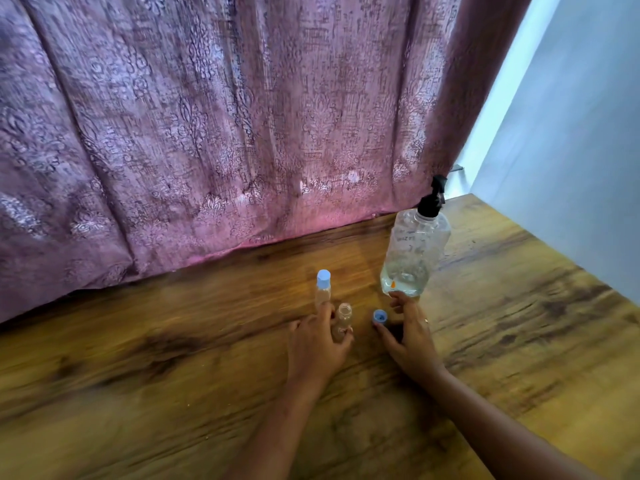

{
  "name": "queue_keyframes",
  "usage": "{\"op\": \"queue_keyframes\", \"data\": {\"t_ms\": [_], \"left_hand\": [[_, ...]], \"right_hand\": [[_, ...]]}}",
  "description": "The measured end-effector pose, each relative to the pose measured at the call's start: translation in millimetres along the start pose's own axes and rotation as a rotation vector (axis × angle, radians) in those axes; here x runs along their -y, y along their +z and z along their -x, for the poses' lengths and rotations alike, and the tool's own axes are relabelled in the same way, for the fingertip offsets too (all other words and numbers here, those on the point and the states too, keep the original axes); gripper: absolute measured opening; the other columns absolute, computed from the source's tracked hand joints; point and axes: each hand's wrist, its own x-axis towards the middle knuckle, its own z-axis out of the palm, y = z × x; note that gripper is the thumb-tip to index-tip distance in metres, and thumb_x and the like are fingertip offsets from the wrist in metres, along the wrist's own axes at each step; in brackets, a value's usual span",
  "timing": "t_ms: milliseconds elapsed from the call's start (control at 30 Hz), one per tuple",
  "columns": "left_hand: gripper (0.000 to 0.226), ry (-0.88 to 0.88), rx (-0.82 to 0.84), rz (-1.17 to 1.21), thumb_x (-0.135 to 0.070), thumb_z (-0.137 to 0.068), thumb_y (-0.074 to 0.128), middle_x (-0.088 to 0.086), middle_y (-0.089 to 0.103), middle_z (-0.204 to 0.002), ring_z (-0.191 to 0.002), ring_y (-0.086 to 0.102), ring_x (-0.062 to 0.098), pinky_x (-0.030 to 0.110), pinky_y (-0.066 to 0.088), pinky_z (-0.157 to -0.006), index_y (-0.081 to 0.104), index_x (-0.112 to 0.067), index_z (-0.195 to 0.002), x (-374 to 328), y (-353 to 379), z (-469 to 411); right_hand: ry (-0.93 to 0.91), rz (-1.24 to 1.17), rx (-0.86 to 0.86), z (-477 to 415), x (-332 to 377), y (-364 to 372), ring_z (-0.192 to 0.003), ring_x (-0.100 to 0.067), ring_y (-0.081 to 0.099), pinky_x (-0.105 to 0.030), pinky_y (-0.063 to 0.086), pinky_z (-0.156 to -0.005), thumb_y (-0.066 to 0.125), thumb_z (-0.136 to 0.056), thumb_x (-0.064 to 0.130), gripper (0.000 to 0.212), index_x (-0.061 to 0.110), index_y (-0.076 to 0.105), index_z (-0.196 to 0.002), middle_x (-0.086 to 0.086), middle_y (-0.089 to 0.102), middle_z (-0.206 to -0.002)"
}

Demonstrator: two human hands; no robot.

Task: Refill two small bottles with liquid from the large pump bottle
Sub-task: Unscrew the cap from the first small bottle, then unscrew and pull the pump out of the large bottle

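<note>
While my left hand (317, 344) grips the uncapped bottle (343, 322) upright on the table (519, 341), beside the capped bottle (323, 289), my right hand (410, 336) rests spread and empty by the loose cap (380, 316), just before the pump bottle (415, 254).

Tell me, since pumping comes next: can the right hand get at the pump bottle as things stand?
Probably yes. The right hand lies open on the table just before the pump bottle, nothing between them; the loose cap sits off to its left.
</note>
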Motion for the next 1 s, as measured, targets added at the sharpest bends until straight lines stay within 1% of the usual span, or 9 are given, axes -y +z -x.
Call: {"op": "queue_keyframes", "data": {"t_ms": [133, 233, 300, 367, 433, 567, 667, 767, 1000], "left_hand": [[0.048, -0.010, 0.004, -0.035, -0.045, -0.083, 0.056, -0.009, 0.066, -0.108, -0.106, 0.059, 0.013, 0.034, 0.034, -0.096, 0.043, -0.026, -0.126, -2.6, -1.3, 0.9], [0.064, -0.025, 0.005, -0.045, -0.044, -0.084, 0.055, -0.008, 0.065, -0.111, -0.108, 0.058, 0.014, 0.033, 0.033, -0.095, 0.032, -0.024, -0.140, -6.8, -4.0, -0.5], [0.074, -0.033, 0.021, -0.047, -0.044, -0.085, 0.055, -0.008, 0.063, -0.117, -0.112, 0.056, 0.014, 0.034, 0.034, -0.098, 0.020, -0.023, -0.148, -8.9, -4.8, -0.8], [0.078, -0.050, 0.029, -0.040, -0.045, -0.085, 0.054, -0.008, 0.063, -0.118, -0.113, 0.056, 0.014, 0.036, 0.035, -0.099, 0.015, -0.024, -0.149, -7.7, -3.5, -1.4], [0.077, -0.054, 0.006, -0.038, -0.046, -0.085, 0.053, -0.007, 0.065, -0.114, -0.109, 0.058, 0.016, 0.038, 0.039, -0.096, 0.015, -0.026, -0.149, -8.1, -1.4, -1.5], [0.077, -0.066, -0.004, -0.081, -0.049, -0.085, 0.052, -0.005, 0.065, -0.112, -0.107, 0.057, 0.017, 0.038, 0.040, -0.095, 0.014, -0.028, -0.148, -8.3, 0.6, -2.2], [0.078, -0.087, 0.015, -0.108, -0.052, -0.085, 0.052, -0.004, 0.063, -0.118, -0.111, 0.055, 0.017, 0.040, 0.038, -0.099, 0.012, -0.029, -0.148, -7.6, 0.7, -4.1], [0.078, -0.097, 0.014, -0.117, -0.052, -0.086, 0.051, -0.004, 0.062, -0.122, -0.115, 0.053, 0.018, 0.041, 0.036, -0.101, 0.011, -0.030, -0.148, -8.3, 0.9, -5.1], [0.069, -0.091, 0.000, -0.122, -0.051, -0.086, 0.050, -0.003, 0.063, -0.122, -0.115, 0.054, 0.019, 0.042, 0.038, -0.102, 0.020, -0.032, -0.145, -7.9, 1.0, -6.5]], "right_hand": [[0.044, -0.185, -0.165, 3.6, 1.0, -5.3, -0.100, -0.016, 0.053, -0.026, 0.052, -0.077, 0.070, -0.080, 0.029, 0.057, 0.025, 0.039, -0.127, 0.003, 0.046, -0.113], [0.077, -0.315, -0.390, -5.5, 13.1, -21.3, -0.099, -0.018, 0.052, -0.021, 0.050, -0.070, 0.070, -0.080, 0.018, 0.055, 0.022, 0.038, -0.124, -0.001, 0.040, -0.117], [0.090, -0.331, -0.474, -19.5, 17.1, -35.5, -0.100, -0.017, 0.048, -0.023, 0.049, -0.069, 0.072, -0.078, 0.018, 0.061, 0.017, 0.037, -0.127, 0.001, 0.037, -0.117], [0.124, -0.340, -0.485, -34.3, 19.4, -46.0, -0.105, -0.019, 0.045, -0.037, 0.052, -0.076, 0.075, -0.076, 0.025, 0.070, 0.022, 0.033, -0.131, 0.004, 0.035, -0.117], [0.147, -0.309, -0.486, -45.3, 20.7, -53.4, -0.111, -0.024, 0.045, -0.049, 0.047, -0.089, 0.077, -0.072, 0.034, 0.080, 0.029, 0.027, -0.135, 0.006, 0.034, -0.119], [0.203, -0.237, -0.412, -62.0, 31.4, -54.7, -0.129, -0.030, 0.034, -0.050, 0.026, -0.106, 0.079, -0.066, 0.042, 0.103, 0.025, 0.014, -0.144, -0.009, 0.032, -0.138], [0.281, -0.179, -0.376, -71.1, 42.2, -50.3, -0.134, -0.036, 0.028, -0.056, 0.027, -0.104, 0.079, -0.062, 0.052, 0.113, 0.031, 0.005, -0.145, -0.010, 0.025, -0.147], [0.329, -0.110, -0.387, -78.3, 51.5, -46.9, -0.131, -0.040, 0.032, -0.058, 0.032, -0.101, 0.079, -0.058, 0.055, 0.115, 0.038, 0.003, -0.142, -0.010, 0.026, -0.147], [0.380, -0.091, -0.374, -90.1, 62.1, -52.0, -0.123, -0.040, 0.044, -0.054, 0.035, -0.098, 0.077, -0.066, 0.037, 0.095, 0.036, 0.014, -0.138, -0.007, 0.032, -0.142]]}}
